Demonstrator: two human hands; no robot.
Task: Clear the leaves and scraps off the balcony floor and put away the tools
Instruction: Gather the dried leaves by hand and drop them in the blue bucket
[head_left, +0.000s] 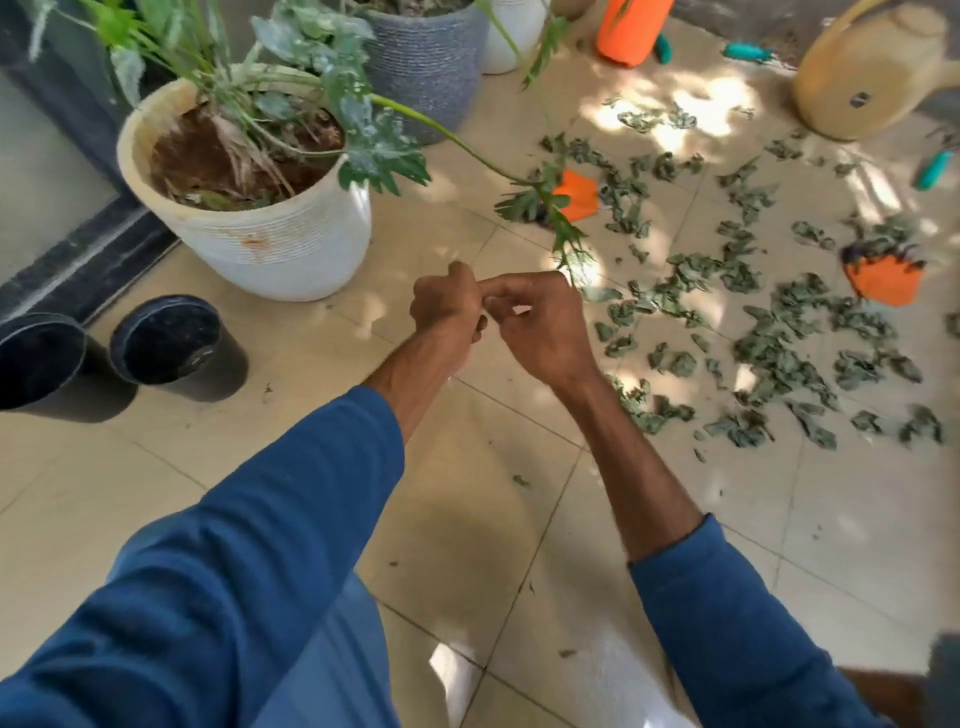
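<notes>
On a tiled balcony floor (260, 493), clearing has, by our reading, hardly begun. Dry green leaves (769, 353) lie spread across the right half of the frame, loose and unheaped, so they will need gathering before they can be lifted.

At upper left a white pot (270, 244) holds a leafy plant whose long stem arches out over the litter. A tan watering can (872, 67) sits at upper right and a grey pot (426, 67) at top centre. Two empty black pots (176, 343) stand side by side at the left edge, near the door frame, away from the litter.

At centre, above bare tiles, we see the left hand (445, 306) and right hand (545, 327) raised together from blue sleeves. Both sets of fingers are curled and the fingertips meet. We see nothing held between them, and they look to be fidgeting or readying rather than working.

Two flat orange pieces (576, 195) lie among the leaves. What they are we cannot say.

Smallest are the teal-handled tools (748, 51), which lie on the floor at top right and right edge, well apart from the hands and not yet put away.
</notes>
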